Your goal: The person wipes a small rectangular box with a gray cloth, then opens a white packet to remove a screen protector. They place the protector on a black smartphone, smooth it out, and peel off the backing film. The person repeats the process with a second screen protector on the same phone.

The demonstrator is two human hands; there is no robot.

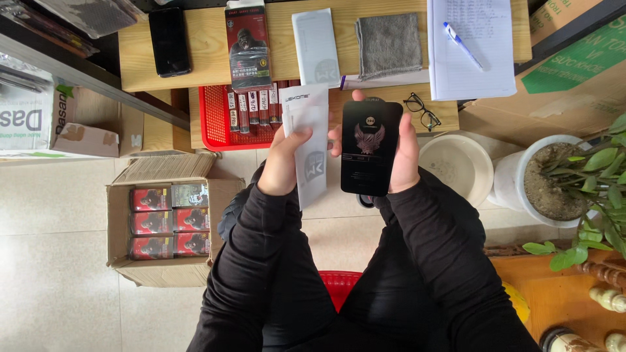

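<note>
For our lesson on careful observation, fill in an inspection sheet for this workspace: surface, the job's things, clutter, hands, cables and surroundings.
Surface: low wooden table, items spread along it.
Job's things: black rectangular card with a bird emblem; white paper sleeve.
Clutter: black phone, red-and-black box, second white sleeve, grey cloth, notepad with a pen on it, glasses, red basket of small packs.
Hands: left hand grips the white sleeve; right hand holds the black card upright.
Cables: nothing seen.
Surroundings: open carton of red boxes on the tiled floor, potted plant, white bowl.
</note>
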